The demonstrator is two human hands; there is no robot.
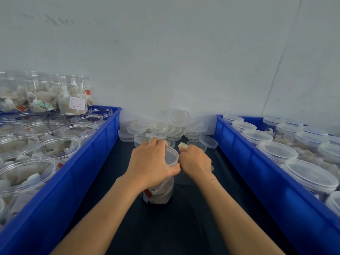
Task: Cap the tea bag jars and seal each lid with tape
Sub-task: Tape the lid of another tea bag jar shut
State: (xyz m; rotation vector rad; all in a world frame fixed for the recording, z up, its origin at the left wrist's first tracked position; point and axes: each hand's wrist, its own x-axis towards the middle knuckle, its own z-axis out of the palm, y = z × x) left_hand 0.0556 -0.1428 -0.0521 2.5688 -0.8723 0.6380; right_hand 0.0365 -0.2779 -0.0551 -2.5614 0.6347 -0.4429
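A clear jar of tea bags (pixel 161 193) stands on the dark table between two blue crates. A clear lid (pixel 171 157) sits on its top. My left hand (pixel 150 161) grips the lid's rim from the left, fingers curled over the far edge and thumb on the near side. My right hand (pixel 196 161) is curled round a roll of tape (pixel 183 145), pressed against the lid's right side next to my left thumb. Most of the roll is hidden in my fist.
A heap of loose clear lids (pixel 165 126) lies against the wall behind the jar. The left blue crate (pixel 88 162) holds several uncapped jars, with more stacked at its back. The right blue crate (pixel 257 166) holds several capped jars.
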